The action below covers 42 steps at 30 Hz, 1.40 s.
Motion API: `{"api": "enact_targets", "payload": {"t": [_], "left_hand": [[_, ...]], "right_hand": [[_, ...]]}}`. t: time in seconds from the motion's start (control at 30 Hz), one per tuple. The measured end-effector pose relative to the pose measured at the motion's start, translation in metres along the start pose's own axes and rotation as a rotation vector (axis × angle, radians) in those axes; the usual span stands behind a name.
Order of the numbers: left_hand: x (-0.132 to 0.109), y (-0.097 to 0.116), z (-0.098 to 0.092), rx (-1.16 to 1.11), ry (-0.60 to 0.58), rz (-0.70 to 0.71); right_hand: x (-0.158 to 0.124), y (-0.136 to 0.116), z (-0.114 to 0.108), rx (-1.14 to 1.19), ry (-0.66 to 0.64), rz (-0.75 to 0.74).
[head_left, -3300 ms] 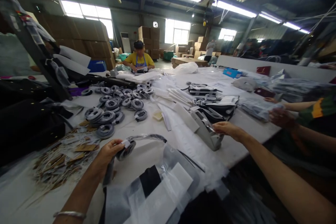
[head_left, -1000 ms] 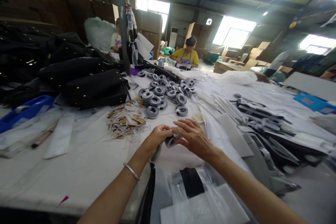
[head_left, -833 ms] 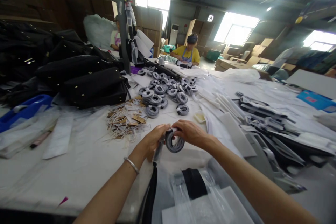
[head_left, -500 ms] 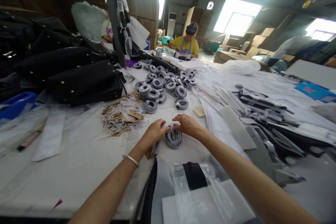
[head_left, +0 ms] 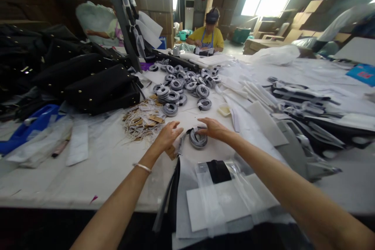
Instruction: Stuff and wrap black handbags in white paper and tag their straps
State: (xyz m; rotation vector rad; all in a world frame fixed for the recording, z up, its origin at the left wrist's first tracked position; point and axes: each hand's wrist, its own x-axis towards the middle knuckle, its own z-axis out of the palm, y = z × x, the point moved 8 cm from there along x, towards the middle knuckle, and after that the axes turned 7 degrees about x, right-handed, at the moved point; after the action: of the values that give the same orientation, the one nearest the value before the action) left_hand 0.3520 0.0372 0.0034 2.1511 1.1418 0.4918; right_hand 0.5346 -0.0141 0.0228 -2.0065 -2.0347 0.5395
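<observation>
A grey coil, which looks like a rolled cord or strap, lies on the white table just beyond a wrapped bag part. My right hand is at its upper right edge, fingers spread, one fingertip overlapping the coil. To the left, my left hand is open and apart from the coil, with a bracelet on the wrist. Below it, a brown cardboard tag hangs by a dark strap end. Close to me, a grey and black bag carries a white foam sheet under clear plastic.
Many similar coils are heaped ahead. A pile of stringed tags lies left of them, near stacked black bags. White sheets and black straps cover the right. A co-worker sits across the table.
My left hand has drawn away from the coil to the left and its fingers have parted. My right hand has loosened at the coil's edge. The view has tilted downward.
</observation>
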Motion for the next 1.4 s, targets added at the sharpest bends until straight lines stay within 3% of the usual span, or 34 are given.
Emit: {"api": "enact_targets", "payload": {"t": [0.07, 0.17, 0.27, 0.33, 0.4, 0.47, 0.6, 0.67, 0.73, 0.8, 0.9, 0.97, 1.07, 1.23, 1.4], "left_hand": [[-0.039, 0.012, -0.011, 0.059, 0.037, 0.084], [-0.113, 0.038, 0.005, 0.208, -0.081, 0.265], [-0.174, 0.051, 0.047, 0.381, -0.259, 0.414], [-0.190, 0.047, 0.067, 0.451, -0.262, 0.415], [-0.191, 0.040, 0.077, 0.487, -0.249, 0.387], [-0.187, 0.033, 0.080, 0.495, -0.255, 0.362], [-0.179, 0.032, 0.065, 0.463, -0.203, 0.345], [-0.176, 0.039, 0.052, 0.462, -0.107, 0.370], [-0.172, 0.047, 0.044, 0.509, -0.020, 0.399], [-0.164, 0.046, 0.044, 0.586, -0.007, 0.358], [-0.151, 0.030, 0.056, 0.658, -0.132, 0.209], [-0.148, 0.022, 0.064, 0.671, -0.185, 0.169], [-0.148, 0.017, 0.066, 0.674, -0.154, 0.175], [-0.146, 0.004, 0.072, 0.541, -0.079, 0.207], [-0.145, -0.009, 0.070, 0.181, 0.047, 0.234]], "right_hand": [[-0.037, -0.002, -0.027, 0.087, 0.045, -0.024], [-0.120, -0.024, -0.044, 0.215, 0.059, -0.166], [-0.199, -0.033, -0.015, 0.215, 0.033, -0.200], [-0.228, -0.026, 0.017, 0.233, 0.028, -0.167], [-0.238, -0.015, 0.041, 0.266, 0.055, -0.139], [-0.236, -0.009, 0.048, 0.288, 0.093, -0.127], [-0.247, -0.022, 0.017, 0.309, 0.200, -0.186], [-0.272, -0.031, 0.001, 0.366, 0.312, -0.213], [-0.300, -0.027, 0.003, 0.512, 0.433, -0.113], [-0.322, -0.010, 0.034, 0.783, 0.450, 0.144], [-0.339, 0.005, 0.109, 1.367, 0.332, 0.574], [-0.334, -0.004, 0.141, 1.723, 0.283, 0.718], [-0.304, -0.024, 0.149, 2.016, 0.263, 0.755], [-0.266, -0.036, 0.142, 2.151, 0.442, 0.923], [-0.267, -0.031, 0.157, 2.163, 0.636, 0.995]]}}
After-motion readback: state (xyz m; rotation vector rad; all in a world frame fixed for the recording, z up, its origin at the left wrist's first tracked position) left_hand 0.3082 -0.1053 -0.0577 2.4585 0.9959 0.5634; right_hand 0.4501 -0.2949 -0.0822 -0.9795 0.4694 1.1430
